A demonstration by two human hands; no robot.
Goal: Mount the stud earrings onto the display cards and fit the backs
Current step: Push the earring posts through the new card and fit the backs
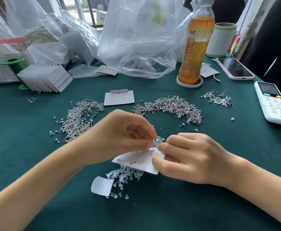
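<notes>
My right hand [189,157] holds a white display card [136,161] back side up, with several stud posts sticking out of it. My left hand [128,135] pinches a clear earring back [154,142] at the card's top edge, beside a few more clear backs. Under the card lies a pile of clear plastic backs [126,175]. Two heaps of silver stud earrings lie on the green cloth, the left heap [79,119] and the right heap [173,107]. An empty display card [119,97] lies between them.
A stack of filled cards [44,79] leans at the left by a green spool [13,63]. Plastic bags [136,35] fill the back. A tea bottle [194,47], a phone [234,68], a white remote [273,104] and a small stud pile [219,98] sit at the right.
</notes>
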